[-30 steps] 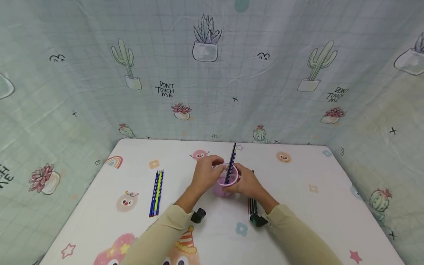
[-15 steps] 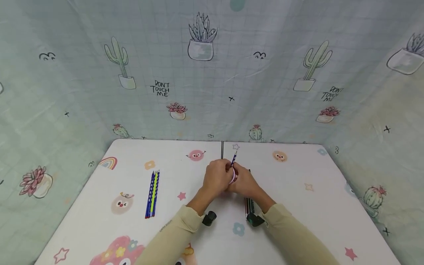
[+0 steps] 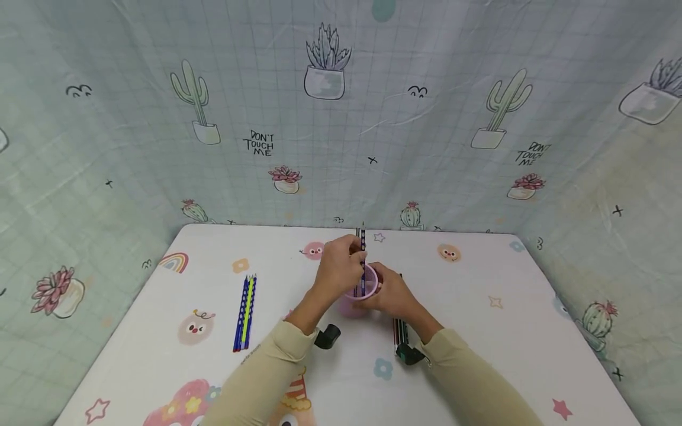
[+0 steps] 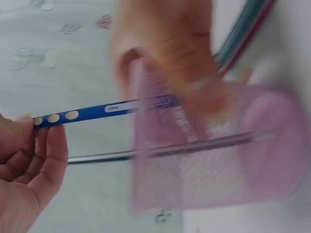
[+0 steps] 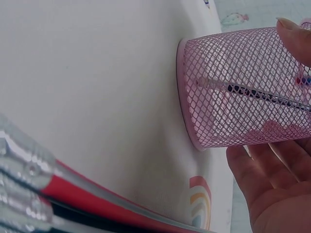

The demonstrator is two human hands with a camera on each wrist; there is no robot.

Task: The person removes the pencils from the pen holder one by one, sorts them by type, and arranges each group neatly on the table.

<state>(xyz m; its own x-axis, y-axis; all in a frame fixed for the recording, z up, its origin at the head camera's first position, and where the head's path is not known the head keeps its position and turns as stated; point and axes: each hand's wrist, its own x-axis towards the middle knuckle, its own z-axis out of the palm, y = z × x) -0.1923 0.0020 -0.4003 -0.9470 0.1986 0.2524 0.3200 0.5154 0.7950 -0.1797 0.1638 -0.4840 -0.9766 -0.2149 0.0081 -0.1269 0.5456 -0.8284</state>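
Note:
A pink mesh pen cup (image 3: 353,309) stands near the middle of the white table. My right hand (image 3: 395,291) grips its side, with the thumb and fingers spread around the mesh in the right wrist view. My left hand (image 3: 340,266) pinches a blue pencil (image 4: 92,112) with pale dots, whose lower end is inside the cup. A dark striped pencil (image 4: 102,158) leans in the cup beside it, apart from the pinched one. In the left wrist view the right hand at the cup is blurred.
Several blue pencils and a yellow-green one (image 3: 245,312) lie together at the left. Dark and red pencils (image 3: 398,334) lie beneath my right forearm, partly hidden. Black devices (image 3: 327,336) sit at both wrists. A patterned cloth (image 3: 426,130) rises behind the table.
My left hand dipped over the cup, then rose with the blue pencil pinched upright. The dark pencil now leans further left. My right hand stays on the cup.

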